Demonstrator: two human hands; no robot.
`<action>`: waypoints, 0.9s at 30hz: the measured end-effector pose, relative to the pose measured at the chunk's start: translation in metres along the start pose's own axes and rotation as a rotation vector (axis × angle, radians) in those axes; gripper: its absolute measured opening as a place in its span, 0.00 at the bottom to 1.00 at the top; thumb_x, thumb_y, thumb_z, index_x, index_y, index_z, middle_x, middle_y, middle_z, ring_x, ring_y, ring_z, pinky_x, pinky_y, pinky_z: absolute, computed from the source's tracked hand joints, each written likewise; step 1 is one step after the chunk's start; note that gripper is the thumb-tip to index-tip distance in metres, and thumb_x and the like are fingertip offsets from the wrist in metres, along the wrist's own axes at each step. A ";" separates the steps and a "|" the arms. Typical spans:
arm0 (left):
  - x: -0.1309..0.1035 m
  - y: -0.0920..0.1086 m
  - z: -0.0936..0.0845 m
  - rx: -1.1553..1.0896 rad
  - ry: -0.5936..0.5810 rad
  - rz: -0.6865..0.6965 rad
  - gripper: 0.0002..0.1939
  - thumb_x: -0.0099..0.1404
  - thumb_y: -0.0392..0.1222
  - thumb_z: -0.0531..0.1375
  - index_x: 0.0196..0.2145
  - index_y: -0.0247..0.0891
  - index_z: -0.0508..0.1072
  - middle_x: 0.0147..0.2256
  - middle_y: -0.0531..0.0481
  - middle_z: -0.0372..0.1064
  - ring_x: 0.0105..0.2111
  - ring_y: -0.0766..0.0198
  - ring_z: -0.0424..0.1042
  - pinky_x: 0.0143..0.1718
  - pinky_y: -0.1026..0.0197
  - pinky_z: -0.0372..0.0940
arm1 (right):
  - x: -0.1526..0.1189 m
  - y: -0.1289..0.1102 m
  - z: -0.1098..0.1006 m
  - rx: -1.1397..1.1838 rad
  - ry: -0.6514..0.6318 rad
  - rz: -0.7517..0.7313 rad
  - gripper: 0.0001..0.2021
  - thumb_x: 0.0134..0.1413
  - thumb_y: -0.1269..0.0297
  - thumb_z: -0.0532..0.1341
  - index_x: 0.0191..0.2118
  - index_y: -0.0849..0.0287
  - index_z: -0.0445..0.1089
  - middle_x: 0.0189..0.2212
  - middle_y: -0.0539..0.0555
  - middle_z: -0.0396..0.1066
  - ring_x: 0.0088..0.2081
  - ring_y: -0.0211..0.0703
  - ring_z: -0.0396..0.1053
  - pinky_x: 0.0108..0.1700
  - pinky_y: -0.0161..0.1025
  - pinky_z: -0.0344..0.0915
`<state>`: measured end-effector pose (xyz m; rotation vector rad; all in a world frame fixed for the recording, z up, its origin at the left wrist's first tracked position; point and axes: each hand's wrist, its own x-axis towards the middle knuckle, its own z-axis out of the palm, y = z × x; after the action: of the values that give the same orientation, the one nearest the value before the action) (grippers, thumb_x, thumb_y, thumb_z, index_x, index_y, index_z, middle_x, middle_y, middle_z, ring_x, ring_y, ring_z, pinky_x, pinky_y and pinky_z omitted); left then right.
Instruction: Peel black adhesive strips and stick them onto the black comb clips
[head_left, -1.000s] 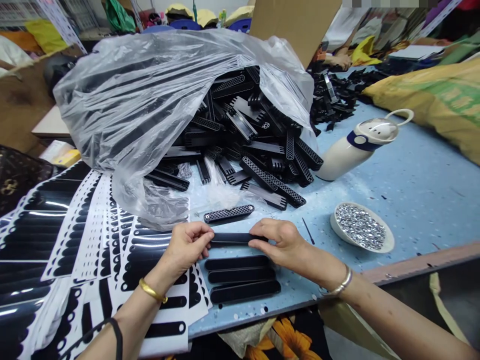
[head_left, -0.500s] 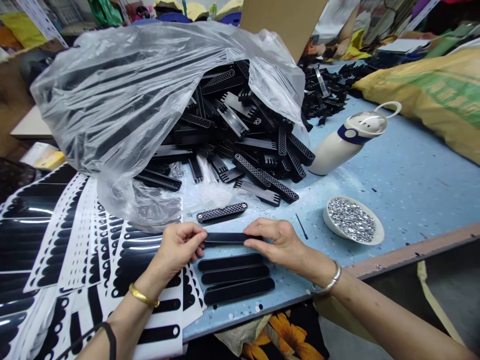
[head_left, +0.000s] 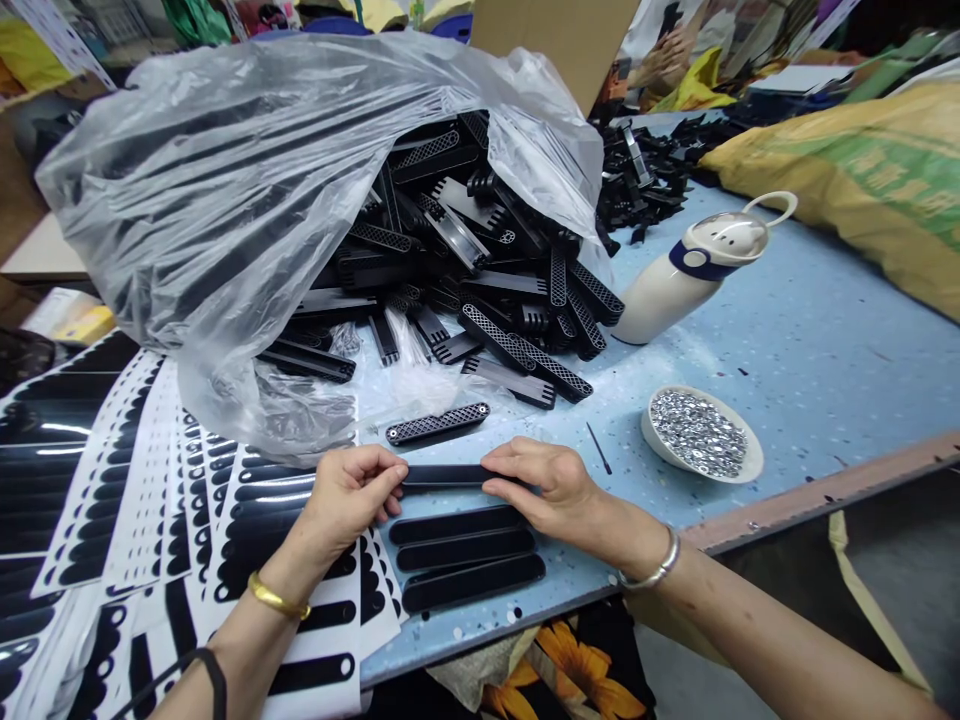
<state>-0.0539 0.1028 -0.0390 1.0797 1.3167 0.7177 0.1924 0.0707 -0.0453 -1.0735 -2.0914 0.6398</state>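
Between my two hands lies a flat black strip-shaped piece (head_left: 444,477) with a smooth top, just above the blue tabletop (head_left: 600,560). My left hand (head_left: 358,485) pinches its left end between thumb and fingers. On its right end, my right hand (head_left: 536,485) is closed, the fingers hiding that end. Several similar black pieces (head_left: 469,550) lie in a row nearer to me. Beyond my hands rests one black piece with a lattice pattern (head_left: 437,425). Sheets of black rounded stickers (head_left: 315,670) spread under and left of my left forearm.
A clear plastic bag (head_left: 225,180) spills a heap of black parts (head_left: 480,270) at the back. To the right stand a white bottle (head_left: 667,290) and a bowl of small metal pieces (head_left: 701,435). A thin black stick (head_left: 598,448) lies near my right hand. Another person's hands (head_left: 664,60) show far back.
My hands keep their hold on the black piece with almost no movement. The whole view has shifted slightly. The other person's hands at the back have risen.
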 end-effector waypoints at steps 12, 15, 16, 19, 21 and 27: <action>0.001 -0.002 -0.001 0.010 -0.005 0.021 0.14 0.46 0.48 0.68 0.22 0.33 0.75 0.15 0.53 0.68 0.13 0.67 0.69 0.12 0.71 0.61 | -0.005 0.008 0.003 0.045 0.059 0.001 0.08 0.63 0.63 0.61 0.44 0.59 0.76 0.34 0.56 0.77 0.35 0.43 0.75 0.38 0.41 0.74; 0.001 -0.003 -0.001 0.003 -0.005 0.014 0.14 0.46 0.49 0.68 0.22 0.33 0.75 0.15 0.53 0.68 0.13 0.68 0.69 0.12 0.71 0.61 | -0.006 0.007 0.003 0.027 0.055 -0.011 0.09 0.64 0.64 0.61 0.46 0.58 0.76 0.34 0.56 0.77 0.36 0.44 0.74 0.39 0.42 0.74; 0.001 -0.003 -0.001 0.000 -0.004 0.011 0.14 0.46 0.49 0.68 0.22 0.33 0.75 0.14 0.53 0.68 0.13 0.68 0.69 0.12 0.71 0.61 | -0.006 0.007 0.003 0.025 0.052 -0.009 0.09 0.64 0.64 0.60 0.46 0.58 0.76 0.34 0.56 0.77 0.36 0.44 0.74 0.39 0.42 0.74; 0.001 -0.003 0.000 -0.006 -0.002 0.009 0.14 0.45 0.49 0.68 0.21 0.33 0.75 0.14 0.53 0.68 0.13 0.68 0.68 0.11 0.71 0.60 | -0.006 0.009 0.004 0.039 0.039 0.006 0.09 0.64 0.64 0.61 0.44 0.59 0.76 0.34 0.56 0.77 0.36 0.44 0.75 0.39 0.42 0.74; 0.001 -0.002 0.000 -0.005 -0.003 0.012 0.14 0.45 0.48 0.69 0.22 0.33 0.75 0.14 0.53 0.68 0.13 0.68 0.68 0.11 0.71 0.60 | -0.005 0.010 0.003 0.060 0.029 0.022 0.09 0.62 0.64 0.62 0.44 0.60 0.76 0.34 0.56 0.77 0.35 0.43 0.75 0.39 0.41 0.75; 0.000 -0.001 0.000 -0.007 -0.012 0.006 0.14 0.45 0.48 0.68 0.21 0.33 0.75 0.14 0.53 0.68 0.13 0.69 0.68 0.12 0.72 0.60 | -0.010 0.002 -0.025 0.068 0.127 0.145 0.11 0.56 0.66 0.66 0.46 0.56 0.77 0.39 0.55 0.79 0.37 0.45 0.77 0.40 0.42 0.76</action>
<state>-0.0539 0.1024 -0.0395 1.0813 1.2999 0.7188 0.2165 0.0660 -0.0340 -1.2027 -1.8832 0.6897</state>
